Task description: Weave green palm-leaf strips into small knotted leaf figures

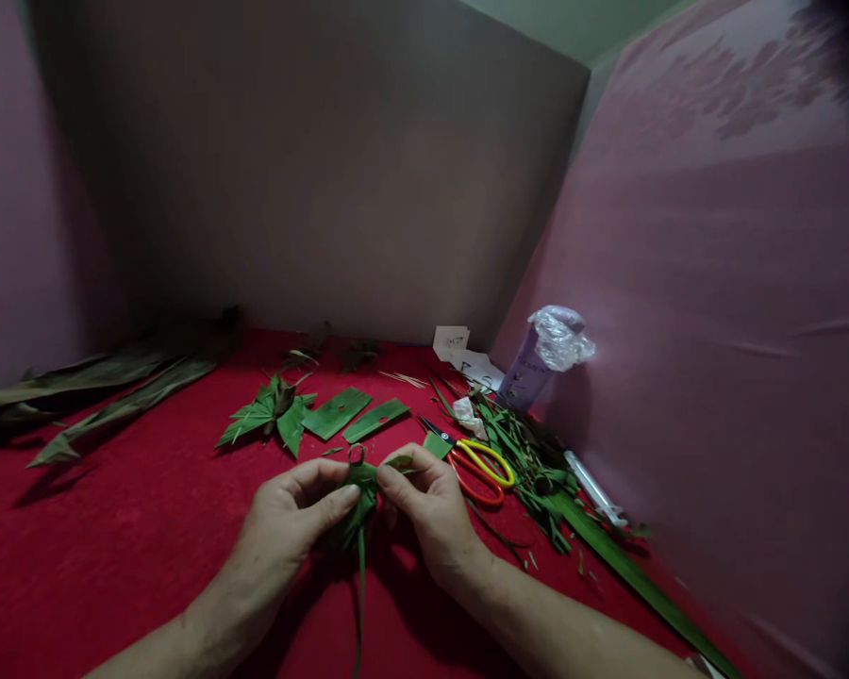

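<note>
Both my hands meet low in the middle over a red cloth [113,547]. My left hand [293,523] and my right hand [428,505] pinch a small folded green leaf piece [359,500] between thumbs and fingers. A thin leaf strip hangs from it toward me, and a small loop sticks up at its top. Scissors [477,465] with yellow and orange handles lie just right of my right hand.
Cut green leaf rectangles [354,415] and a folded leaf shape [269,415] lie beyond my hands. Long dried leaves [106,387] rest at the left. Leaf strips and trimmings [538,462], a purple plastic-capped container [538,363] and paper slips [463,354] sit at the right, by pink walls.
</note>
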{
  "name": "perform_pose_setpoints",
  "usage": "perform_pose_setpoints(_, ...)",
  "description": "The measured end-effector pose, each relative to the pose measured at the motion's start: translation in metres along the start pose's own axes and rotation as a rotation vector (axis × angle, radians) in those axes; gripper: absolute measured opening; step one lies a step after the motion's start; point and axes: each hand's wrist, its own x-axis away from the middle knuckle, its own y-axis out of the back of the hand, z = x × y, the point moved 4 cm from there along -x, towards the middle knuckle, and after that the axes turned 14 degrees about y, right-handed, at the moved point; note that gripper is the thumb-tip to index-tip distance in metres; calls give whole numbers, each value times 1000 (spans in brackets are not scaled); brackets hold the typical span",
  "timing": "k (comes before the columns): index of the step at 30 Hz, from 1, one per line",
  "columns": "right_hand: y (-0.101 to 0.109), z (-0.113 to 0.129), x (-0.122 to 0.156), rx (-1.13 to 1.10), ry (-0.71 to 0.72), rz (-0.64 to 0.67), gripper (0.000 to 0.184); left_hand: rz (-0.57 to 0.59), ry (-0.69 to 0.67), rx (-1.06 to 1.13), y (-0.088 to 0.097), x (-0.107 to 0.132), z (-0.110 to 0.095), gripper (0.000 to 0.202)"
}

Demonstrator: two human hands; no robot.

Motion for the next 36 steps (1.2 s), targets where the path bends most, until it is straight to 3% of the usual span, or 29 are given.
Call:
perform_pose_setpoints(2,-2,4,1,-20,78,3,20,-88,-202,-116,4,8,-9,8)
perform_pose_setpoints(4,-3,8,3,3,151,20,27,-181,-578,-318,4,24,-25,15)
perform_pose_setpoints(6,-5,13,8,79,222,69,36,-165,-962,-563,-1,43,-36,29)
perform_pose_setpoints(9,-8,23,16,215,372,163,37,-220,-1215,-815,-5,60,-44,38)
perform_pose_setpoints(16,-9,46,22,320,700,178,40,-268,-1381,-1020,-11,73,-51,34)
perform_pose_setpoints(22,-8,52,21,389,730,145,21,-342,-1391,-1048,-10,73,-50,36)
perform_pose_setpoints(27,-8,61,21,386,792,148,22,-381,-1367,-1008,-7,70,-49,28)
perform_pose_setpoints(36,-9,64,23,415,850,163,23,-409,-1402,-1032,-2,70,-46,37)
